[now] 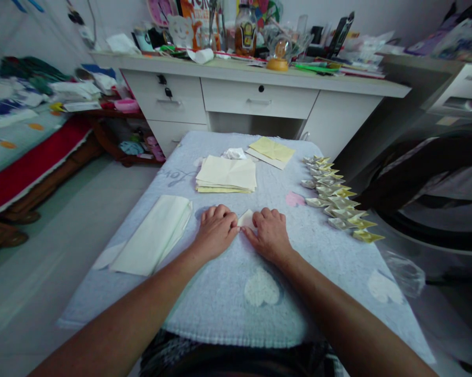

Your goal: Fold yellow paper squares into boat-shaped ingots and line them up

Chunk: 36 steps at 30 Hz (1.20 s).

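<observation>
A small folded piece of white paper (246, 218) lies on the cloth-covered table (216, 298), partly covered by my fingers. My left hand (217, 230) is curled at its left edge, thumb and fingers closed on the paper. From the other side my right hand (270, 233) grips it, the thumb pointing in toward the left thumb. Just beyond the hands sits a stack of cream paper sheets (227, 173). To the right stand rows of several small folded paper boats (338, 201), white and yellow. Folded white sheets (153, 233) lie left of my left hand.
Yellow and white sheets (271, 150) and a crumpled tissue (234, 153) lie at the table's far end. Behind stands a white desk (259, 99) crowded with jars and small items. A washing machine (456, 157) is at right, a bed (32, 141) at left.
</observation>
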Each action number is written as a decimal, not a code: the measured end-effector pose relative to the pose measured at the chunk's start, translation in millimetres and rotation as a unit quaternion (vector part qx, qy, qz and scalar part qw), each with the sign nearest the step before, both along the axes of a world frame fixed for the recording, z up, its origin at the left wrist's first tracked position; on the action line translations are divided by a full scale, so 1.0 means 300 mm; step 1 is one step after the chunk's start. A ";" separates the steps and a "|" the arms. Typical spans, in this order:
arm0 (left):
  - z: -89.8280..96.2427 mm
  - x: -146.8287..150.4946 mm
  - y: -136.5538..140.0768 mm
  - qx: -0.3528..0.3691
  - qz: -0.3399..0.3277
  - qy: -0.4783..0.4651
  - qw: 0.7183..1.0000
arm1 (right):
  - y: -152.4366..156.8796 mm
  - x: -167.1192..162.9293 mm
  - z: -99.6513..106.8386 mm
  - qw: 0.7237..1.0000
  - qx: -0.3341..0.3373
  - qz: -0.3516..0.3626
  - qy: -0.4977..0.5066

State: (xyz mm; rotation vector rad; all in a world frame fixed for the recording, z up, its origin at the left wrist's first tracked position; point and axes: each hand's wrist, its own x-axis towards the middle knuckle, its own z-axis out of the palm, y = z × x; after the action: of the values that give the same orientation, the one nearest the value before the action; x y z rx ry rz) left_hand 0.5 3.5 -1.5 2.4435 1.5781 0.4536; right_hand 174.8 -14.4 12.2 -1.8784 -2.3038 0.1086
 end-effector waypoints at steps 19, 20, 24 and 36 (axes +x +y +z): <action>0.009 -0.041 0.005 -0.044 0.033 -0.005 0.998 | 0.002 0.096 -0.008 0.996 -0.014 -0.068 0.048; 0.010 -0.042 0.004 -0.047 0.035 -0.005 0.998 | 0.004 0.110 -0.009 0.996 -0.015 -0.074 0.047; 0.009 -0.046 0.004 -0.048 0.032 -0.005 0.998 | 0.013 0.170 -0.012 0.994 -0.032 -0.093 0.040; 0.018 -0.065 0.007 -0.081 0.018 -0.015 0.996 | 0.020 0.228 0.008 0.993 -0.063 -0.090 0.041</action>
State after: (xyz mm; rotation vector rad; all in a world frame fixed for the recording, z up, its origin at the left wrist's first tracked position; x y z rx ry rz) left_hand -18.9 5.7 3.9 2.2810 1.5828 0.3508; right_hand 243.1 -8.5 14.6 -2.0905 -2.1083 0.3081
